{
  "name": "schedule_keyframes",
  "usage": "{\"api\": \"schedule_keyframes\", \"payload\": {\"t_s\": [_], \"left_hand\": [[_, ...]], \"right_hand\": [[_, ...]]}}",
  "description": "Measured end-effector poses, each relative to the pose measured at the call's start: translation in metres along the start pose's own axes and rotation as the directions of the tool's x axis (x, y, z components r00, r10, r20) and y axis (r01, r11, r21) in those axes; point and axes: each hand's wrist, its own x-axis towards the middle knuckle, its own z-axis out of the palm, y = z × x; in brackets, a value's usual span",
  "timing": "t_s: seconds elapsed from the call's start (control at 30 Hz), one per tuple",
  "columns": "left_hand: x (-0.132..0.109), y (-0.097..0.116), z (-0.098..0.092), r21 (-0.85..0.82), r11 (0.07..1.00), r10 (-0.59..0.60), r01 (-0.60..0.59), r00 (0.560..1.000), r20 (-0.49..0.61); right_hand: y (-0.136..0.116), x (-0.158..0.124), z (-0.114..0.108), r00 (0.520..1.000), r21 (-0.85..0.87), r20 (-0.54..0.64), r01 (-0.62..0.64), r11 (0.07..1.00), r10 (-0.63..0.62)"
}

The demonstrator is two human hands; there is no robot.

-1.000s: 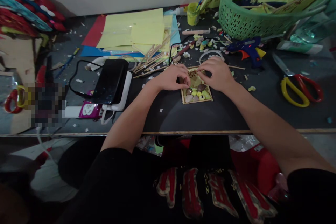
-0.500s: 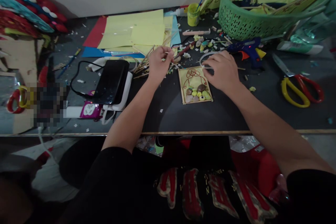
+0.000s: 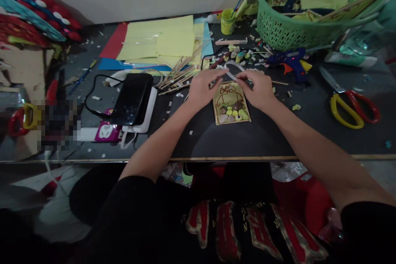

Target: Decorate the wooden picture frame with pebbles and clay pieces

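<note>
A small wooden-framed craft card (image 3: 230,103) with a red line drawing and several coloured pebbles along its bottom lies on the black table (image 3: 216,136). My left hand (image 3: 202,88) and my right hand (image 3: 258,88) hover over its top edge. Both pinch a thin whitish strip (image 3: 231,75) that runs between their fingertips, next to a clear tape ring (image 3: 234,66).
A bundle of thin wooden sticks (image 3: 177,75) lies left of the card, with a black phone (image 3: 131,98) on a white power bank. Yellow paper sheets (image 3: 161,41), a green basket (image 3: 297,16), a blue glue gun (image 3: 289,61) and yellow-red scissors (image 3: 349,105) surround the spot.
My left hand has come back from the stick bundle to the card's top. My right hand has lifted the strip from the tape ring, and both hands now hold it.
</note>
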Motion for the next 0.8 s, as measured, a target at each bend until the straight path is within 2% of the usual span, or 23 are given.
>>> {"api": "schedule_keyframes", "payload": {"t_s": [0.1, 0.2, 0.27, 0.43, 0.63, 0.8], "left_hand": [[-0.002, 0.009, 0.006, -0.019, 0.998, 0.065, -0.064, 0.997, 0.029], [-0.003, 0.007, 0.009, -0.026, 0.998, 0.062, -0.062, 0.998, 0.025], [-0.003, 0.004, 0.01, -0.029, 0.998, 0.064, -0.063, 0.998, 0.018], [-0.003, 0.004, 0.009, -0.014, 0.997, 0.078, -0.078, 0.997, 0.005], [-0.005, 0.009, 0.01, 0.011, 1.0, 0.008, -0.007, 0.998, -0.059], [-0.006, 0.008, 0.013, 0.0, 0.998, 0.065, -0.065, 0.996, -0.064]], "right_hand": [[-0.001, -0.001, 0.002, 1.0, 0.105, -0.012, 0.03, 0.994, -0.029], [-0.004, -0.002, 0.002, 1.0, 0.2, -0.016, 0.023, 0.98, -0.021], [-0.005, -0.003, 0.001, 0.999, 0.227, 0.021, 0.021, 0.974, -0.027], [-0.006, -0.004, 0.001, 0.992, 0.128, 0.079, 0.086, 0.988, -0.097], [-0.003, -0.002, 0.005, 0.986, 0.106, 0.087, 0.132, 0.986, -0.141], [-0.004, -0.003, 0.003, 0.982, 0.107, 0.117, 0.138, 0.985, -0.15]]}}
